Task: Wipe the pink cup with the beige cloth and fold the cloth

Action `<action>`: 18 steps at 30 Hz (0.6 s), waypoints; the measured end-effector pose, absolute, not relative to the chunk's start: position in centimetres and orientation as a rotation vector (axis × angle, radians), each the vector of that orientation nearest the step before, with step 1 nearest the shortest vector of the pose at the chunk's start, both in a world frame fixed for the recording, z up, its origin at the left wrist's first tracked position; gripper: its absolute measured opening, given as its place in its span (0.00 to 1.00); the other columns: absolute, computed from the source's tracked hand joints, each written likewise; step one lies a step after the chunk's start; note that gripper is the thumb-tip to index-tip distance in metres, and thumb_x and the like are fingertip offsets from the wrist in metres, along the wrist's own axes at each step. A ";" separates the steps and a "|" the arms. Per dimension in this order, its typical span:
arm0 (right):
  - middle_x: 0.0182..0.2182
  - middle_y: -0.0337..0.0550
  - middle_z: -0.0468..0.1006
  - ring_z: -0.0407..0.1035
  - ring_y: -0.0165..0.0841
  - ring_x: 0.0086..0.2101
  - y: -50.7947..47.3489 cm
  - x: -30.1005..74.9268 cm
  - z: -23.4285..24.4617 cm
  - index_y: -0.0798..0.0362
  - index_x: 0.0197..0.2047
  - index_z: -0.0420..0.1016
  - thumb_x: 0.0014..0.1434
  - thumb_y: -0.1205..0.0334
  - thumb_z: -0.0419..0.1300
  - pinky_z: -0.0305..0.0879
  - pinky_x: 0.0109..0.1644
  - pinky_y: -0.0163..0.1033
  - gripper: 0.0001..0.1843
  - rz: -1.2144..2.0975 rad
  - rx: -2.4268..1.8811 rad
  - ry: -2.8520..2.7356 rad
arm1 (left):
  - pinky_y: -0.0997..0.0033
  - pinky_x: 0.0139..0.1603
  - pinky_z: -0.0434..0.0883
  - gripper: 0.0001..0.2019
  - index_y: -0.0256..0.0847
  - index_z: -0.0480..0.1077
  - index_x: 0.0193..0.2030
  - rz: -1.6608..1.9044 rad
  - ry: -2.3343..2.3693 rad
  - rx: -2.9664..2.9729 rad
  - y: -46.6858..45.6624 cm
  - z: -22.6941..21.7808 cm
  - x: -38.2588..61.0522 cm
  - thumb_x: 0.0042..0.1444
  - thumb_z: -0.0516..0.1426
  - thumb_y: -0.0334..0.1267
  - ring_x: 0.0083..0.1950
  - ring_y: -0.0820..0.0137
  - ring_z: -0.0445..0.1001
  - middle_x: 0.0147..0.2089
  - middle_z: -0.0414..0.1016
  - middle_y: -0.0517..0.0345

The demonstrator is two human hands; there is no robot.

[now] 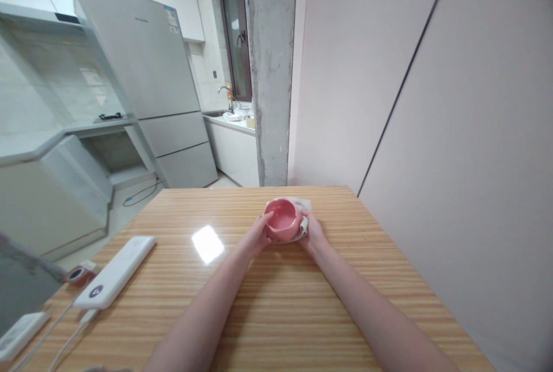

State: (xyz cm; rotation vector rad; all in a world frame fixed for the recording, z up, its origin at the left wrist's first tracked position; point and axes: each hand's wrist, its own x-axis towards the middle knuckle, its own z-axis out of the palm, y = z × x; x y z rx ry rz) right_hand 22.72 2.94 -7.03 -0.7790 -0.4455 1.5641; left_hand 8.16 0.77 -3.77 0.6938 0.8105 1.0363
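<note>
A small pink bowl (283,219) is held just above the far middle of the wooden table (276,303), tilted so that its opening faces me. My left hand (259,234) grips its left side, thumb on the rim. My right hand (311,231) presses a white cloth (302,211) against the bowl's right side and underside. Part of the cloth shows behind the bowl.
A white power bank (116,271) with cables lies at the table's left, beside a small red-rimmed device (78,274) and another white device (19,334) at the left edge. A wall runs along the table's right. Beyond the table stand a concrete pillar (272,72), a fridge (147,78) and a sink counter (231,121).
</note>
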 end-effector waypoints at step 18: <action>0.22 0.40 0.78 0.74 0.38 0.31 1.9 22.4 -6.4 0.52 0.31 0.73 0.49 0.59 0.53 0.70 0.36 0.39 0.10 1.639 -0.866 -0.572 | 0.74 0.32 0.70 0.20 0.38 0.70 0.50 1.319 1.059 0.711 2.3 -5.3 7.9 0.52 0.57 0.45 0.40 0.67 0.75 0.44 0.76 0.50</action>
